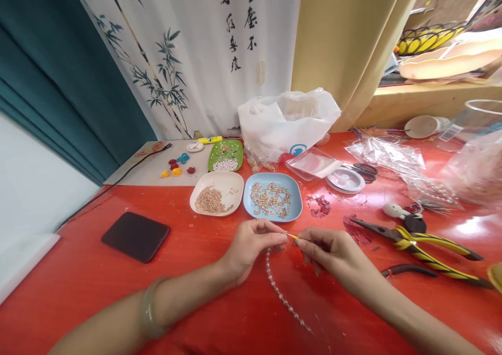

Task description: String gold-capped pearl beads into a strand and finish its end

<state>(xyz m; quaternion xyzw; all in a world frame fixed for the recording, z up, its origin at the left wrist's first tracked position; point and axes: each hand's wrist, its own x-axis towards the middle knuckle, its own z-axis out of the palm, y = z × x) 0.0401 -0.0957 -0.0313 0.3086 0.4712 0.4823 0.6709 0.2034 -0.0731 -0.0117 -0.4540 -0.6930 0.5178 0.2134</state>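
A strand of small clear and pale beads (279, 293) trails in a curve from beneath my left hand (253, 248) over the red table. My left thumb and index finger are pinched together at the strand's upper end; the fingertips hide the exact hold. A thin yellow stick-like piece (293, 236) bridges the gap between both hands, its kind too small to tell. My right hand (327, 248) pinches its right end. Just beyond my hands are a blue dish (298, 208) of gold-coloured findings and a cream dish (235, 180) of small gold beads.
A green tray (212, 159) with white beads stands behind the dishes. Pliers (411, 244) with yellow-black handles lie right, near scissors (366, 172) and a white spool (345, 181). A black phone (135, 237) lies left. A white plastic bag (270, 122) and clear packets (386, 153) line the back.
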